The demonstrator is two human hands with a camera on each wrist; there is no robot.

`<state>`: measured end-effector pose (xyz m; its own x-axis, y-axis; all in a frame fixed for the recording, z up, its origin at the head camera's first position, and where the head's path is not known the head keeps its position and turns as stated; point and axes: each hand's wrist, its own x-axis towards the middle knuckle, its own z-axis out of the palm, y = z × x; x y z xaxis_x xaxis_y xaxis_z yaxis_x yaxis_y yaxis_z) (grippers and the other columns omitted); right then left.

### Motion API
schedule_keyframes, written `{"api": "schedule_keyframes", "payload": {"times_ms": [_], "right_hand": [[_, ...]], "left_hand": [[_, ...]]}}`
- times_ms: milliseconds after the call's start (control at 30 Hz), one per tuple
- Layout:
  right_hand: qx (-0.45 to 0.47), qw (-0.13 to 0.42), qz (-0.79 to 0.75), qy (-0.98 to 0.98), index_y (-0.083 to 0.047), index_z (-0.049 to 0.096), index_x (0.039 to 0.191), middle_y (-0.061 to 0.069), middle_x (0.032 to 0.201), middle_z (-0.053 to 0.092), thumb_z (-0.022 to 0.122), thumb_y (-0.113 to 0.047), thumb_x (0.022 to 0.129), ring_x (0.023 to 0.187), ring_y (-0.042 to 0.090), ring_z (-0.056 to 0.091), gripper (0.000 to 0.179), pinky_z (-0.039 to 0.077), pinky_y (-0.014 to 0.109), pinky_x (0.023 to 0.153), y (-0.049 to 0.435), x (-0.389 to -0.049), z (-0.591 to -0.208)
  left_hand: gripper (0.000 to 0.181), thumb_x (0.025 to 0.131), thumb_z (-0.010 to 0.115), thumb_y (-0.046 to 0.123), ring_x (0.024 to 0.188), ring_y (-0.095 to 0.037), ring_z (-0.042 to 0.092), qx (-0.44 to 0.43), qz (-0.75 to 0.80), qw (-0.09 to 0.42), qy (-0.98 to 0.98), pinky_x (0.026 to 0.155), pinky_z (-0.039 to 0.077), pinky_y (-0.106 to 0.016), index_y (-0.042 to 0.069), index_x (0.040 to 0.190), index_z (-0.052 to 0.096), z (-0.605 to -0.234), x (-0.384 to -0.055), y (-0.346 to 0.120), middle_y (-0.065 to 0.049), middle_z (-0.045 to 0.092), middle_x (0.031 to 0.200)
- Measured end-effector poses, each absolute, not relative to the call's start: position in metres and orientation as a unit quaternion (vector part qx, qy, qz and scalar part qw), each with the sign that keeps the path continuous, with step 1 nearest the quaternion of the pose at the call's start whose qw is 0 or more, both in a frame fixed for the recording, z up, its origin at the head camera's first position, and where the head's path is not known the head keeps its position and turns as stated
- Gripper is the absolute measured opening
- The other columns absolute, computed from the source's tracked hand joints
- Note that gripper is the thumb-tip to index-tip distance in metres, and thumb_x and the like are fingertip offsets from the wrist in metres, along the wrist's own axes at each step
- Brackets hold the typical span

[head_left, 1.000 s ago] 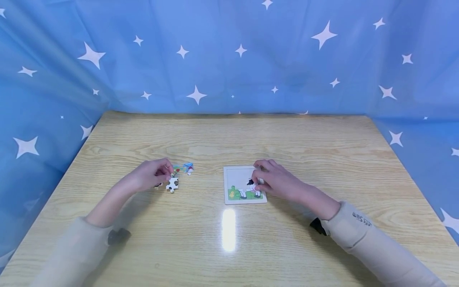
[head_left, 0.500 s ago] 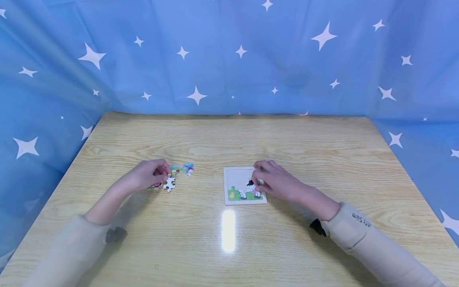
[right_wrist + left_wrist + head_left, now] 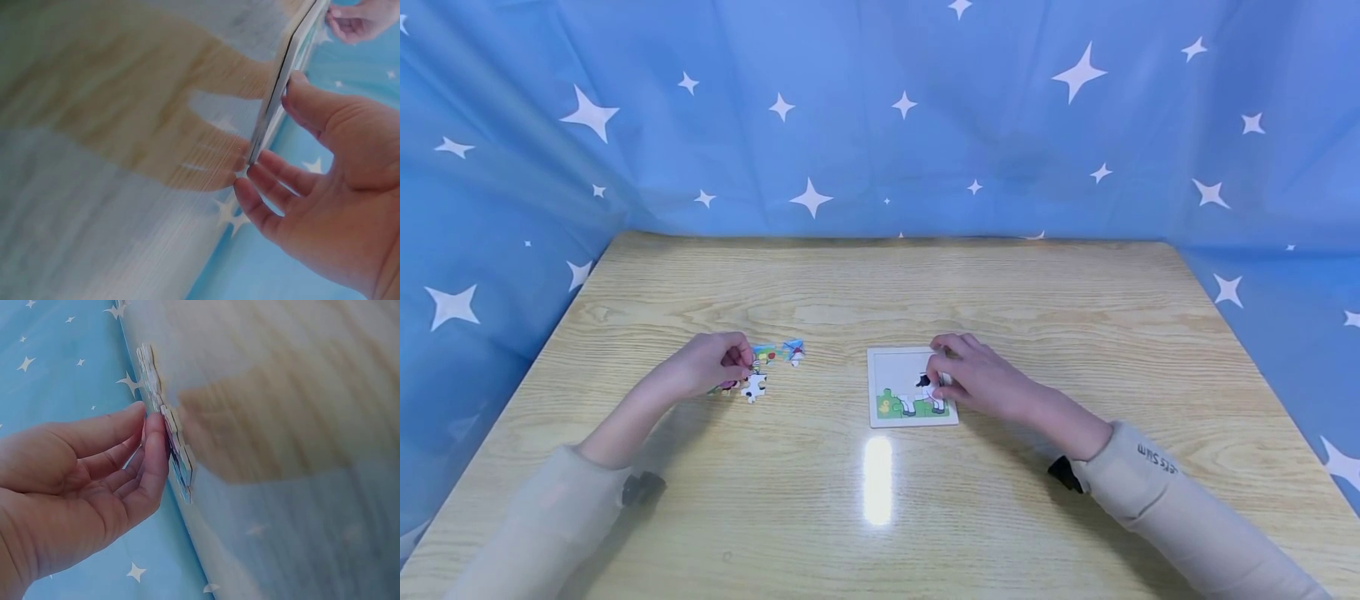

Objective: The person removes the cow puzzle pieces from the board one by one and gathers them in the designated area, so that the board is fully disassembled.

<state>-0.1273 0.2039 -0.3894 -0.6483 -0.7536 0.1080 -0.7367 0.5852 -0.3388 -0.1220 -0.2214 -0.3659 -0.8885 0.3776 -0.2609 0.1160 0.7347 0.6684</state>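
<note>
My left hand (image 3: 718,365) is over loose jigsaw puzzle pieces on the table. Its thumb and fingertips pinch at the upper edge of a white puzzle piece with dark spots (image 3: 754,387); the exact contact is partly hidden. In the left wrist view the puzzle pieces (image 3: 178,447) show edge-on beside the fingertips. My right hand (image 3: 977,379) rests at the right side of a white-framed puzzle board (image 3: 895,362), fingers spread and loosely bent. Cow and grass pieces (image 3: 910,406) fill the board's lower part, and the hand covers some of its right side.
Blue puzzle pieces (image 3: 793,350) lie just beyond my left fingertips, and a purplish piece (image 3: 728,386) shows under the hand. A wood-grain table (image 3: 880,287) carries everything. Blue star-patterned cloth (image 3: 850,150) hangs behind and at both sides.
My left hand has shifted slightly left. The spotted puzzle piece has moved a little left with it and turned. My right hand and the board have stayed in place.
</note>
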Motion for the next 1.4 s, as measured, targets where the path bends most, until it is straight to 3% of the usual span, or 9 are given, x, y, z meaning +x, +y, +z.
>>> {"api": "schedule_keyframes", "payload": {"times_ms": [233,667,933,1133,1400], "right_hand": [[-0.435,-0.002,-0.188,0.880,-0.020,0.059,0.099,0.021,0.137,0.061,0.081,-0.016,0.102,0.125,0.044,0.058,0.022,0.051,0.060,0.098,0.208,-0.130,-0.397],[-0.411,0.028,-0.174,0.895,-0.018,0.061,0.096,0.022,0.139,0.062,0.081,-0.011,0.101,0.128,0.044,0.059,0.021,0.050,0.059,0.101,0.203,-0.127,-0.388],[-0.410,0.032,-0.176,0.894,-0.018,0.062,0.097,0.022,0.140,0.062,0.081,-0.011,0.101,0.129,0.044,0.058,0.020,0.050,0.060,0.103,0.203,-0.126,-0.388],[-0.401,0.044,-0.190,0.895,-0.019,0.063,0.098,0.021,0.142,0.061,0.079,-0.011,0.102,0.131,0.044,0.057,0.019,0.049,0.060,0.104,0.204,-0.126,-0.387],[-0.423,0.019,-0.216,0.880,-0.021,0.063,0.103,0.018,0.142,0.060,0.081,-0.018,0.102,0.130,0.043,0.055,0.018,0.049,0.057,0.100,0.214,-0.135,-0.405]], "left_hand": [[0.007,0.104,0.070,-0.004,0.081,-0.021,0.060,0.130,0.334,0.187,0.915,0.069,0.049,-0.029,-0.001,0.103,0.064,-0.363,-0.122,-0.222,-0.008,0.066,0.090],[0.004,0.105,0.068,-0.003,0.075,-0.020,0.059,0.135,0.333,0.176,0.916,0.066,0.048,-0.027,-0.004,0.104,0.064,-0.353,-0.120,-0.209,-0.009,0.066,0.091],[0.005,0.103,0.072,-0.002,0.086,-0.020,0.060,0.158,0.328,0.162,0.917,0.074,0.049,-0.029,-0.001,0.104,0.067,-0.354,-0.119,-0.196,-0.007,0.067,0.093],[0.004,0.104,0.072,-0.001,0.084,-0.019,0.059,0.184,0.329,0.160,0.912,0.075,0.049,-0.030,-0.001,0.103,0.068,-0.355,-0.117,-0.185,-0.006,0.068,0.091],[0.008,0.102,0.074,-0.002,0.080,-0.014,0.056,0.218,0.334,0.167,0.902,0.071,0.047,-0.025,0.004,0.100,0.069,-0.362,-0.111,-0.169,-0.001,0.067,0.088]]}}
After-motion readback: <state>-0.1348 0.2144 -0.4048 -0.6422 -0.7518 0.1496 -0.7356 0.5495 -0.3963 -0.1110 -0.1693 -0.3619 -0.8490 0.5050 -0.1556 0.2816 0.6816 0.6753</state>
